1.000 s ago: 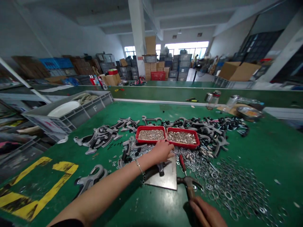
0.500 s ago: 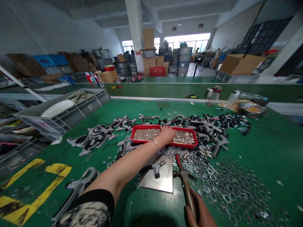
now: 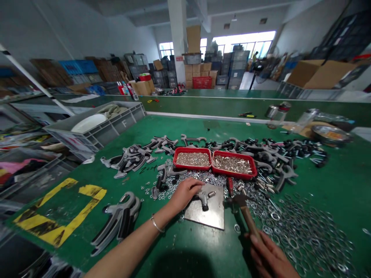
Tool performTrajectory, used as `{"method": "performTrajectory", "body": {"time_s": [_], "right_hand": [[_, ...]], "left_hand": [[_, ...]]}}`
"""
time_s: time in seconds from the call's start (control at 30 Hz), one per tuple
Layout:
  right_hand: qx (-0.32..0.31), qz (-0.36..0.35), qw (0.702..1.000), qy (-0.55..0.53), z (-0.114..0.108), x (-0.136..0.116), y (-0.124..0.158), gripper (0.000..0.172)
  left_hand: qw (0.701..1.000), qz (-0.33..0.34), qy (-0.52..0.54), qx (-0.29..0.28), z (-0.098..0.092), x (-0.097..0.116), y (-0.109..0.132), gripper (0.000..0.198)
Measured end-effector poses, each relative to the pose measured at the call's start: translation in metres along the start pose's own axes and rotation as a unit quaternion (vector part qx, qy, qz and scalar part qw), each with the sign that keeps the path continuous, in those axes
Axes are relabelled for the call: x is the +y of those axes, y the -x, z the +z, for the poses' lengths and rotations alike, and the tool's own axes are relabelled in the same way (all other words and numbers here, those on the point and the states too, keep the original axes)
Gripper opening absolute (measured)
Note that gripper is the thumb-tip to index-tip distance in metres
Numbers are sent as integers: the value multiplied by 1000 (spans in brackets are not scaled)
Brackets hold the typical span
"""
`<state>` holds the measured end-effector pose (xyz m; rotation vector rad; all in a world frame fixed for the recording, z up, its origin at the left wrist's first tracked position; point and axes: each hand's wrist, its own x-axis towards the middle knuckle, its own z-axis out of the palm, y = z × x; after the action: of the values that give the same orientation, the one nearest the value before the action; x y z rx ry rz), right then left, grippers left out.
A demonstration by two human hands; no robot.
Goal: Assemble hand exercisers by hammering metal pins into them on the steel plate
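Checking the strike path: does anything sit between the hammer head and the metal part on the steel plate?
Nothing visible does. Only bare steel plate lies between the hammer and the metal part, which the left hand holds from the other side. A red-handled screwdriver lies off the plate's edge.

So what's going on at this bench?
A person works at a green table. The left hand holds a small metal part down on a steel plate. The right hand grips a hammer, its head low beside the plate. Two red trays of small silver pieces sit just beyond. Loose washers spread to the right, and grey handle parts lie to the left.
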<state>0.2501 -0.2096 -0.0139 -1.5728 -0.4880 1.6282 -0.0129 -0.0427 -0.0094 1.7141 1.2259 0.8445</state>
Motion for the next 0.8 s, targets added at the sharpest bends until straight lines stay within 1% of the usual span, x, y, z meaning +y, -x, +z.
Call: {"method": "performTrajectory", "body": {"time_s": [0.03, 0.1, 0.17, 0.23, 0.3, 0.37, 0.47, 0.53, 0.6, 0.7, 0.8], "right_hand": [[13, -7, 1000, 21, 4, -9, 3, 63], [15, -34, 996, 75, 14, -29, 4, 64], [-12, -87, 986, 144, 20, -44, 1, 54], [-49, -121, 971, 201, 23, -50, -7, 43], [-75, -110, 968, 213, 24, -46, -17, 39], [-85, -90, 975, 183, 24, -34, -26, 39], [-89, -94, 984, 121, 22, -15, -34, 39], [-75, -95, 988, 92, 21, -6, -34, 40], [-56, -83, 993, 69, 19, -1, -33, 45], [-44, -66, 995, 54, 19, 3, -31, 52], [-33, -73, 995, 55, 20, 5, -30, 54]], "left_hand": [[1000, -1, -6, 4, -1, -1, 1, 15], [1000, -6, -19, 4, -1, 2, -1, 13], [998, 3, -64, -12, -1, 5, -6, 15], [990, 24, -138, -35, 0, 7, -10, 21], [981, 37, -182, -48, 1, 6, -12, 25], [985, 38, -161, -48, 1, 5, -13, 23], [999, 4, -27, -31, -3, 4, -14, 13], [998, -21, 54, -16, -7, 5, -11, 16], [995, -30, 90, -22, -10, 8, -7, 19], [996, -42, 75, -38, -9, 12, -3, 23], [999, -30, -27, -28, -3, 11, -4, 20]]}}
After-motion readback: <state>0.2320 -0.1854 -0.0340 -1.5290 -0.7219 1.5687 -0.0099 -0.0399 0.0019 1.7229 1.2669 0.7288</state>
